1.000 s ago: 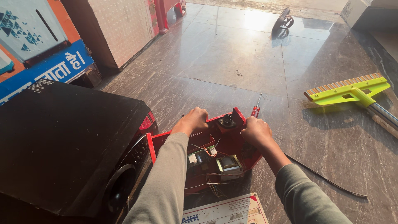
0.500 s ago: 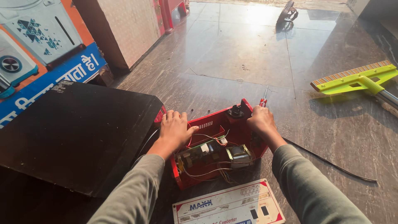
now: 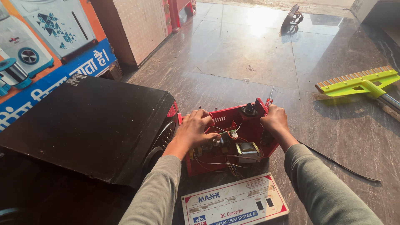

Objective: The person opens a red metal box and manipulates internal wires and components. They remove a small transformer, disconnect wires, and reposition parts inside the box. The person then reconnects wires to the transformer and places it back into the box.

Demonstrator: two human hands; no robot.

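An open red plastic case [image 3: 221, 119] lies on the stone floor, with a circuit board, a small transformer [image 3: 248, 148] and loose wires inside. My left hand [image 3: 196, 129] grips the case's left wall, its fingers curled over the rim and down toward the board. My right hand [image 3: 274, 121] is a closed fist at the case's far right corner. A thin screwdriver [image 3: 270, 95] with a red handle sticks out past its fingers and points away from me. Grey sleeves cover both forearms.
A big black speaker box [image 3: 87, 125] lies against the case's left side. A white cover panel [image 3: 235, 202] with red and blue corners lies nearest me. A black cable [image 3: 341, 166] trails right. A green floor wiper [image 3: 358, 82] lies at the far right, and a poster board [image 3: 46, 50] leans at the left.
My left hand slid from the middle of the case's far rim to its left wall, over the board. My right hand stayed at the far right corner. The view shifted.
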